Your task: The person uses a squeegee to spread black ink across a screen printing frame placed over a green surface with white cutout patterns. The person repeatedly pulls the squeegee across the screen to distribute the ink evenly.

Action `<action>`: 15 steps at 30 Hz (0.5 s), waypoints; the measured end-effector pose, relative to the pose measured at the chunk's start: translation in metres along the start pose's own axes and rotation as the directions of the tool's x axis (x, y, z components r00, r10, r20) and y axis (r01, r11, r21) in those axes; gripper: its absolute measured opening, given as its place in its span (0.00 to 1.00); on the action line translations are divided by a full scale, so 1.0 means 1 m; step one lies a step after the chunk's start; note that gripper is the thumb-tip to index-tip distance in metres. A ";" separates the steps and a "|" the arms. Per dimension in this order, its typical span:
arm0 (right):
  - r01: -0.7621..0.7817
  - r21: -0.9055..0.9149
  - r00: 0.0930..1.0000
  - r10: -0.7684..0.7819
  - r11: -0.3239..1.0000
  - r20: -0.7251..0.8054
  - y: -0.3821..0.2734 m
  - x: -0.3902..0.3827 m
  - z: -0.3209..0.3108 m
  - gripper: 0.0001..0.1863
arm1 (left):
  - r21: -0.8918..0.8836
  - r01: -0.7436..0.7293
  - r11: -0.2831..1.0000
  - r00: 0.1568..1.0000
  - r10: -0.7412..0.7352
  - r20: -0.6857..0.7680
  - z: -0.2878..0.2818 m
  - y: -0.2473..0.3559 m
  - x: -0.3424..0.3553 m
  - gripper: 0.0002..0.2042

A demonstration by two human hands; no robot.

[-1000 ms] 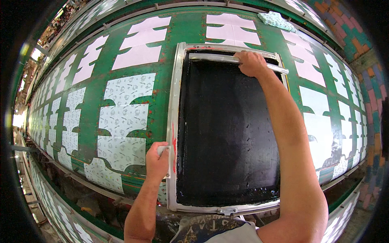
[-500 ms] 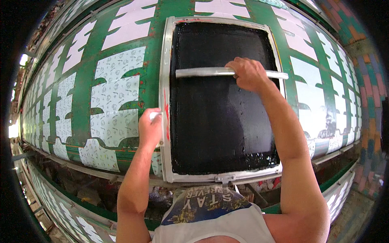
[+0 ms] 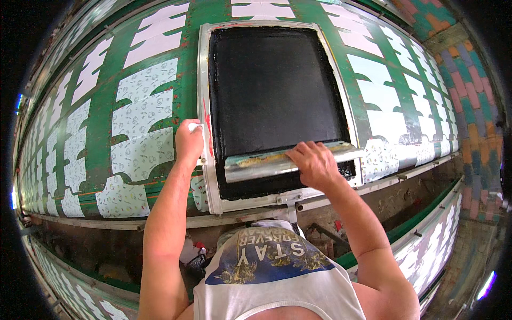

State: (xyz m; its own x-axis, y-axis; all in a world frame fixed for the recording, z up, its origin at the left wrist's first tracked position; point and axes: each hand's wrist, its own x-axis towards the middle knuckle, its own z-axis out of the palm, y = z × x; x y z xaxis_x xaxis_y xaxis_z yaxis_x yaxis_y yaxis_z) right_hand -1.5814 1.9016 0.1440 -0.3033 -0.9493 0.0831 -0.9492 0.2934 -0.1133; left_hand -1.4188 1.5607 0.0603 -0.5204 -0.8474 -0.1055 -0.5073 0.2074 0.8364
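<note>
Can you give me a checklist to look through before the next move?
1. Left hand on the white handle: ok.
2. Right hand gripping the metal bar: ok.
3. Frame lying on the green table: ok.
4. Patterned white pieces flat beside the frame: ok.
5. What lies under the black screen: cannot tell, it's hidden.

Shows large pale capital letters (image 3: 261, 251), upside down, on the white sleeveless fabric top (image 3: 266, 296) with blue-and-gold print.
</note>
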 end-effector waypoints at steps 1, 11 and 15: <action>-0.026 0.006 1.000 0.025 1.000 0.015 -0.009 -0.013 0.001 0.22 | -0.035 -0.002 0.999 1.000 0.002 -0.002 0.001 -0.002 0.001 0.11; -0.029 0.019 0.976 0.024 0.999 0.217 -0.045 -0.069 -0.012 0.35 | -0.013 -0.058 0.998 0.998 0.057 -0.020 0.002 -0.005 0.002 0.12; 0.020 0.051 0.939 -0.036 0.998 0.341 -0.039 -0.077 -0.020 0.43 | 0.035 -0.096 0.995 0.994 0.098 -0.056 0.004 -0.009 0.006 0.12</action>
State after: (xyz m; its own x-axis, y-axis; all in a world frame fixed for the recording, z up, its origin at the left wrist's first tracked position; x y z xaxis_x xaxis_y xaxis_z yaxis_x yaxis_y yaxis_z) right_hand -1.5226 1.9653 0.1616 -0.2222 -0.9409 -0.2557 -0.9496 0.2683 -0.1621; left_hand -1.4202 1.5554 0.0496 -0.5279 -0.8493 0.0070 -0.4792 0.3047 0.8231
